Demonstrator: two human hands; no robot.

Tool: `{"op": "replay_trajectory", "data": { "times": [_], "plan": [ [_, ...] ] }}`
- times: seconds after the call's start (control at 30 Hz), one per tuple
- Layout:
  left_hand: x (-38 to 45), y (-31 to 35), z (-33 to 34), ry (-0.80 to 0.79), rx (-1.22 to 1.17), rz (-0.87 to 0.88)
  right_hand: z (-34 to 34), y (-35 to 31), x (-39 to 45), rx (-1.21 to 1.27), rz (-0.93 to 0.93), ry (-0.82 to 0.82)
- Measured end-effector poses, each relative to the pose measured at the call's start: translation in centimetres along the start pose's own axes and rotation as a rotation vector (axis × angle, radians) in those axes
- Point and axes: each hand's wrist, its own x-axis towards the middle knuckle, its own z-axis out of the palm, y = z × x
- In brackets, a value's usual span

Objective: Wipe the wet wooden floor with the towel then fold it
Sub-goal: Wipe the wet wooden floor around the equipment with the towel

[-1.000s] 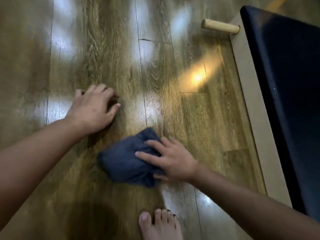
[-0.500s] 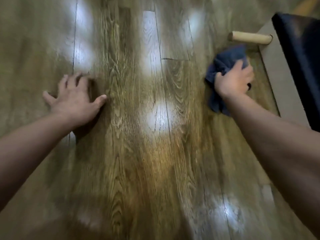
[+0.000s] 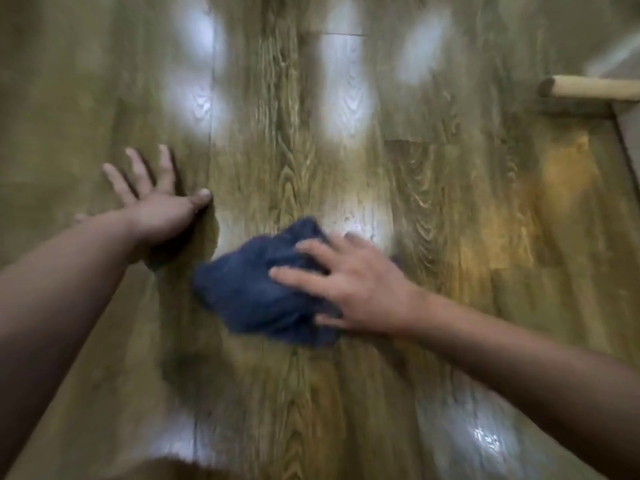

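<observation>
The crumpled dark blue cloth towel (image 3: 263, 289) is pressed flat onto the glossy brown wooden plank floor (image 3: 346, 168), near centre, by the right hand (image 3: 349, 285), fingers spread and nearly straight. The left hand (image 3: 156, 202) is braced on the floor to the left, fingers splayed, nothing held.

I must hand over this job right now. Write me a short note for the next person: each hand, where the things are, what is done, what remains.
Left hand: open, fingers spread, palm braced flat on the glossy brown wooden plank floor.
Right hand: open, straight fingers pressing on the crumpled dark blue towel, which lies bunched on the floor in front of you, between both hands.
Pale wooden furniture leg: far right, apart from the towel.
Done: wiping is under way; how much floor is dry cannot be told, the sheen is blurred.
Left: finish wiping, then fold the towel; it is not folded yet.
</observation>
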Motion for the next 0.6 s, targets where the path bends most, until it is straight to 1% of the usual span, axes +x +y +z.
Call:
{"op": "replay_trajectory", "data": {
  "times": [0.07, 0.2, 0.27, 0.33, 0.37, 0.4, 0.43, 0.5, 0.6],
  "plan": [
    [-0.3, 0.3, -0.4, -0.046, -0.004, 0.007, -1.4, 5.6, 1.5, 0.001, 0.238, 0.043],
    [-1.2, 0.9, -0.8, -0.096, -0.011, 0.009, -3.8, 17.3, 5.8, -0.015, 0.892, 0.226],
    [-1.5, 1.3, -0.9, -0.113, -0.023, 0.011, -4.4, 20.3, 8.7, 0.048, 1.159, 0.281],
    [-1.7, 1.5, -1.2, -0.131, -0.029, 0.015, -4.2, 20.1, 12.1, 0.001, 1.319, 0.306],
    [-1.9, 1.6, -1.4, -0.143, -0.030, 0.016, -3.9, 18.8, 13.7, -0.059, 1.342, 0.300],
    [-2.0, 1.7, -1.6, -0.155, -0.028, 0.014, -3.6, 16.9, 15.1, -0.118, 1.307, 0.290],
    [-2.2, 1.7, -1.7, -0.164, -0.024, 0.010, -3.0, 14.5, 16.3, -0.154, 1.214, 0.274],
    [-2.5, 2.0, -1.8, -0.158, -0.008, -0.007, -1.5, 9.0, 17.4, -0.151, 0.934, 0.240],
    [-2.9, 2.9, -1.2, -0.060, 0.059, -0.069, 0.8, 1.3, 16.7, -0.137, 0.481, 0.202]
  ]
}}
